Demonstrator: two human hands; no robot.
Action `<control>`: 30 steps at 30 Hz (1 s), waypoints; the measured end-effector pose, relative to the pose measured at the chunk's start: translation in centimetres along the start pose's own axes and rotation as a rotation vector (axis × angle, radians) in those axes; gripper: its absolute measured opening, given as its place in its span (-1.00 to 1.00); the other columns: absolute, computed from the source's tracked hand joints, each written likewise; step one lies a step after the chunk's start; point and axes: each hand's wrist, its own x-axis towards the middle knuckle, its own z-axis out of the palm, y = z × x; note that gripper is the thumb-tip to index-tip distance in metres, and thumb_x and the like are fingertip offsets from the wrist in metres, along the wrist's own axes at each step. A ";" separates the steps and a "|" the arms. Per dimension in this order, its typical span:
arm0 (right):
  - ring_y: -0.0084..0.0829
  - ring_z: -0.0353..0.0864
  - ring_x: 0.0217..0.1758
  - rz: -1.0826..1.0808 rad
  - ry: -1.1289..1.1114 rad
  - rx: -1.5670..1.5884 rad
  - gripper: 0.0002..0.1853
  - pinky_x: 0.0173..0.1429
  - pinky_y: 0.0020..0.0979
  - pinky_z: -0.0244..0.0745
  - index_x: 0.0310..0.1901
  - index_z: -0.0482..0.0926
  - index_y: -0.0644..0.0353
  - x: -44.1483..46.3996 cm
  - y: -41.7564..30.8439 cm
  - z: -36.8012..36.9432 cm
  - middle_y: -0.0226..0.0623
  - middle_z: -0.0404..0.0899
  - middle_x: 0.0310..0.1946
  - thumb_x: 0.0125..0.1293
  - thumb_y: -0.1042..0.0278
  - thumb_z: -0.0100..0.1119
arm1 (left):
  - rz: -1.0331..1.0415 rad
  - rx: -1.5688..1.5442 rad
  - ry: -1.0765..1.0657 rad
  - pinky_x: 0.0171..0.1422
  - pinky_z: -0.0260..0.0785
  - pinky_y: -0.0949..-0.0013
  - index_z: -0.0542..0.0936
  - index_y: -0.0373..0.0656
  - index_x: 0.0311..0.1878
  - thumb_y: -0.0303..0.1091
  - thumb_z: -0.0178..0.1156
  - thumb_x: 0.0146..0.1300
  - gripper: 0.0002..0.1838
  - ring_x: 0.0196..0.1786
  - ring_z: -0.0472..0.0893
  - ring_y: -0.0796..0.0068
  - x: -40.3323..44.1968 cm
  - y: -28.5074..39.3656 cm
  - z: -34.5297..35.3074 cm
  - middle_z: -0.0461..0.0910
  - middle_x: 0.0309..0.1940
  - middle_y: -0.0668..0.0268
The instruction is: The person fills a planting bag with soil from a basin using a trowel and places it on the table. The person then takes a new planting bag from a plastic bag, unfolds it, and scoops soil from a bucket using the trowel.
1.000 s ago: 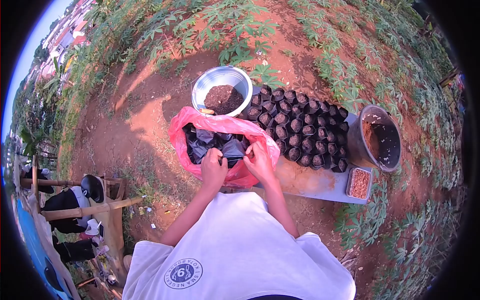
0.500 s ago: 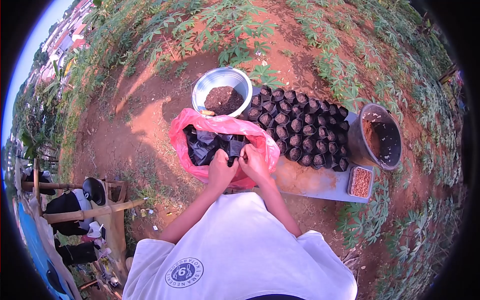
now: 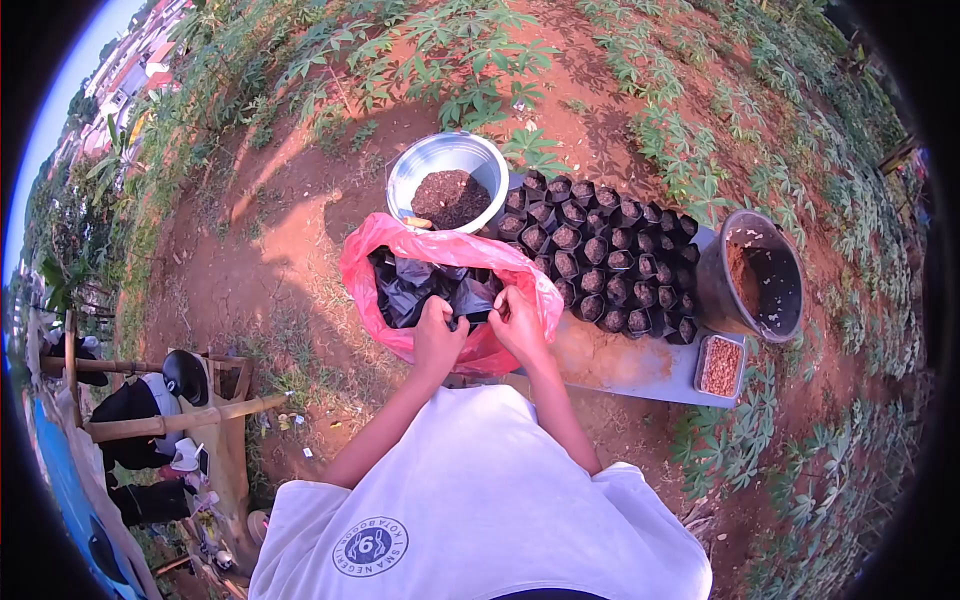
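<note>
A pink plastic bag (image 3: 385, 235) lies open in front of me, with several black plastic polybags (image 3: 410, 285) bunched inside it. Over its near side, my left hand (image 3: 437, 335) and my right hand (image 3: 518, 325) pinch the two sides of one black polybag (image 3: 475, 300). That polybag shows between my fingers, and the fingertips are partly hidden by the knuckles. Just beyond the pink bag stands a pale blue basin (image 3: 405, 175) holding dark soil (image 3: 450, 200) and a small tan-handled tool (image 3: 416, 221).
Many soil-filled black polybags (image 3: 595, 250) stand in rows on a grey board (image 3: 660, 375) at right. A dark bucket (image 3: 730, 290) and a clear box of seeds (image 3: 720, 365) are by its right end. Cassava plants (image 3: 480, 75) grow beyond. Bamboo poles (image 3: 185, 425) stand at left.
My hands have moved slightly apart, the left one shifting left and the right one right, so more of the black polybag between them shows.
</note>
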 end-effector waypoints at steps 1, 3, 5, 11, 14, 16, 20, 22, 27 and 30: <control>-0.31 0.53 -0.40 -0.003 0.001 0.000 -0.83 -0.26 -0.32 0.45 -0.34 0.36 0.28 0.0 -0.1 0.0 -0.20 0.43 -0.41 0.10 0.59 0.18 | 0.020 0.005 -0.028 -0.25 0.40 0.11 0.40 -0.28 -0.30 -0.49 0.32 0.04 -0.73 -0.38 0.54 0.11 0.0 -0.3 0.0 0.46 -0.42 0.12; -0.35 0.52 -0.39 0.039 -0.032 0.011 -0.83 -0.26 -0.37 0.44 -0.32 0.37 0.29 -0.1 -0.3 0.0 -0.23 0.47 -0.39 0.11 0.59 0.18 | 0.007 -0.022 -0.063 -0.25 0.40 0.11 0.39 -0.27 -0.27 -0.52 0.31 0.03 -0.73 -0.37 0.54 0.13 -0.1 -0.7 0.0 0.46 -0.40 0.13; -0.29 0.53 -0.40 0.035 -0.030 0.003 -0.83 -0.26 -0.33 0.45 -0.32 0.37 0.29 -0.2 -0.3 -0.2 -0.20 0.45 -0.39 0.11 0.57 0.19 | -0.006 -0.050 -0.104 -0.26 0.40 0.12 0.39 -0.27 -0.25 -0.55 0.30 0.03 -0.72 -0.37 0.54 0.14 -0.1 -1.1 -0.1 0.46 -0.38 0.13; -0.21 0.54 -0.29 -0.093 -0.023 -0.049 -0.77 -0.15 -0.26 0.48 -0.29 0.38 0.25 -0.9 -2.5 -1.4 -0.20 0.40 -0.31 0.08 0.52 0.27 | 0.095 -0.061 0.044 -0.16 0.40 0.14 0.39 -0.27 -0.26 -0.60 0.26 0.04 -0.75 -0.28 0.52 0.12 -0.3 -0.3 -1.2 0.44 -0.32 0.10; -0.20 0.53 -0.22 -0.123 -0.063 -0.033 -0.72 -0.08 -0.25 0.47 -0.27 0.38 0.24 -0.7 -4.6 -1.9 -0.22 0.37 -0.27 0.04 0.52 0.30 | 0.334 -0.200 0.117 -0.12 0.39 0.16 0.37 -0.27 -0.26 -0.63 0.21 0.06 -0.77 -0.24 0.50 0.07 -0.1 0.1 -2.3 0.42 -0.30 0.08; -0.19 0.51 -0.22 -0.126 -0.039 -0.010 -0.69 -0.10 -0.25 0.45 -0.27 0.37 0.23 -0.6 -5.1 -1.8 -0.21 0.36 -0.28 -0.01 0.53 0.33 | 0.390 -0.203 0.123 -0.12 0.40 0.17 0.38 -0.26 -0.26 -0.63 0.22 0.05 -0.76 -0.24 0.51 0.07 0.2 1.0 -2.9 0.42 -0.29 0.07; -0.28 0.50 -0.27 -0.084 -0.041 0.035 -0.69 -0.14 -0.31 0.43 -0.29 0.36 0.23 -0.3 -3.6 -1.0 -0.26 0.36 -0.32 0.00 0.56 0.31 | 0.438 -0.237 0.107 -0.06 0.39 0.13 0.37 -0.24 -0.20 -0.64 0.26 0.01 -0.68 -0.18 0.50 0.06 0.1 0.6 -2.8 0.42 -0.24 0.05; -0.41 0.47 -0.32 -0.102 0.012 0.143 -0.72 -0.18 -0.39 0.40 -0.30 0.34 0.22 -0.3 -3.7 -0.1 -0.33 0.35 -0.37 0.02 0.60 0.27 | 0.410 -0.253 0.107 0.00 0.37 0.09 0.35 -0.21 -0.14 -0.65 0.27 -0.01 -0.62 -0.12 0.48 0.05 0.3 0.2 -2.6 0.41 -0.22 0.04; -0.50 0.43 -0.33 -0.030 -0.019 0.219 -0.73 -0.19 -0.45 0.39 -0.29 0.35 0.20 1.2 -4.2 2.4 -0.38 0.35 -0.37 0.06 0.60 0.28 | 0.279 -0.280 0.116 0.01 0.38 0.11 0.36 -0.21 -0.15 -0.66 0.27 -0.02 -0.62 -0.15 0.49 0.06 2.2 -2.7 -3.7 0.41 -0.23 0.06; -0.50 0.41 -0.29 0.034 -0.136 0.223 -0.71 -0.16 -0.45 0.39 -0.24 0.38 0.19 2.4 -6.6 3.6 -0.38 0.36 -0.30 0.10 0.54 0.34 | 0.252 -0.240 0.125 0.00 0.38 0.13 0.37 -0.21 -0.17 -0.67 0.27 -0.01 -0.64 -0.17 0.51 0.07 3.6 -4.5 -5.6 0.42 -0.25 0.08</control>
